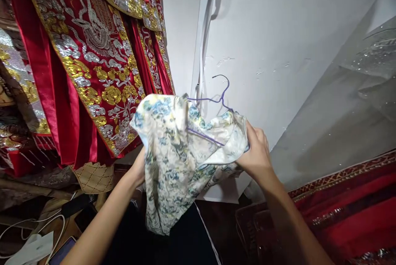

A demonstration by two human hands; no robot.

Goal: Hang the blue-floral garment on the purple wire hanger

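The person is holding up a pale, silky garment printed with blue, green and yellow flowers (173,153) in front of a white wall (278,42), near the middle of the view, and both hands are gripping it so that it is spreading open. The right hand (255,153) is clamping its fingers and thumb on the right edge of the cloth, pulling the neck opening wide. The left hand (139,170) is reaching in behind the left side of the fabric; its fingers are hidden by the cloth, so I cannot tell how they are closing. A thin purple wire hanger (216,100) is sitting partly inside the opening, its hook sticking up above the cloth, seemingly because the stretched neckline is giving it room. To the left, red satin robes embroidered with gold and silver sequins (89,62) are hanging. Near the lower left, a phone (63,250) and white cables (46,223) are lying.
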